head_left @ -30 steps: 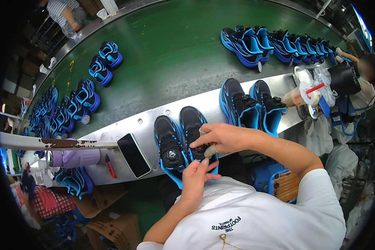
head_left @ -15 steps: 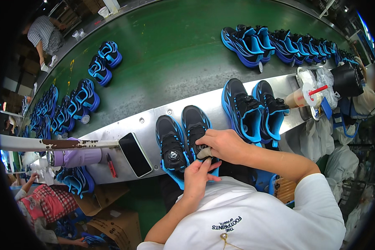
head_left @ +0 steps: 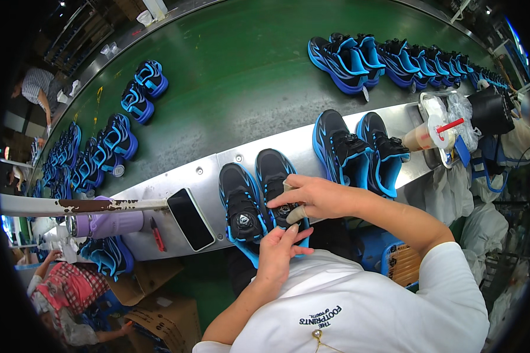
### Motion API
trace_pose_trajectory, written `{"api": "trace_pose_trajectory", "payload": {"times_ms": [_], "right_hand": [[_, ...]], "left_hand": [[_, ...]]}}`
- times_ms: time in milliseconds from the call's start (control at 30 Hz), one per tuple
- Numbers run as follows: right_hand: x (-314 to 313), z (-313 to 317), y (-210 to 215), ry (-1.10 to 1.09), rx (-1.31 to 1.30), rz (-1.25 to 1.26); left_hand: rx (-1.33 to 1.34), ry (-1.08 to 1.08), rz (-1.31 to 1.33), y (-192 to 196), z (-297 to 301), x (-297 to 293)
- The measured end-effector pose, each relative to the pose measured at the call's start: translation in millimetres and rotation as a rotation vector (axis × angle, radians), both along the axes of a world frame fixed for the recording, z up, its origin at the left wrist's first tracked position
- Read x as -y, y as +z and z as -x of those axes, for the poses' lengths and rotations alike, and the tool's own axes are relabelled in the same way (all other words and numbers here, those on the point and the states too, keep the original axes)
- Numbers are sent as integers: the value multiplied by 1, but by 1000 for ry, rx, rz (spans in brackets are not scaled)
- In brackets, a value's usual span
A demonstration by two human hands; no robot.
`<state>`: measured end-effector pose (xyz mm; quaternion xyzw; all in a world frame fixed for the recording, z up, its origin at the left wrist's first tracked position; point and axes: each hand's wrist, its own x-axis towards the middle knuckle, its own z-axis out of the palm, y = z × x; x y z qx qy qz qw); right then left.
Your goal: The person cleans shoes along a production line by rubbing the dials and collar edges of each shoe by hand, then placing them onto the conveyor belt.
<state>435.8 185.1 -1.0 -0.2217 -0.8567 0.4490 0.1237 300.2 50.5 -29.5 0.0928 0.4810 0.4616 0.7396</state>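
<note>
Head view: on the metal ledge, the black-and-blue shoe is gripped by the curled right hand; the left hand, at 6 o'clock, pinches its heel. Light and soft, it seems best held by the sole.

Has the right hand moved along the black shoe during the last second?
No. The right hand stays on the same black shoe, beside the phone.

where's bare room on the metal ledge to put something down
Bare metal ledge lies above the phone, left of the shoe pair under both hands, and a strip between that pair and the second pair. Crowded around the drink cup and purple bottle.
</note>
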Motion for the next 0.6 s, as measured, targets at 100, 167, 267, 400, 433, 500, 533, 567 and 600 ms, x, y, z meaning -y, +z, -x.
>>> {"api": "trace_pose_trajectory", "payload": {"times_ms": [100, 167, 267, 400, 433, 500, 533, 567, 600], "right_hand": [[9, 1, -15, -88, 7, -87], [33, 5, -20, -314, 5, -164], [30, -1, -24, -313, 8, -157], [-1, -2, -14, -68, -26, -71], [-3, -1, -14, -10, -29, -35], [4, 3, -15, 5, 7, -45], [16, 6, -21, -136, 15, -165], [31, 10, -28, -283, -5, -221], [41, 14, -32, -427, -27, -285]], "left_hand": [[2, 11, -1, -1, -3, 0], [3, 34, 5, 0, -2, 1], [0, -7, 34, 4, 0, -1], [18, -36, 30, 5, 2, -4], [27, -38, 34, 2, 1, -4], [9, -2, 23, -1, -6, -1], [-11, 31, 13, -2, -8, 1], [-8, 31, 17, -1, -9, 1], [-29, 39, 38, 1, -11, -1]]}}
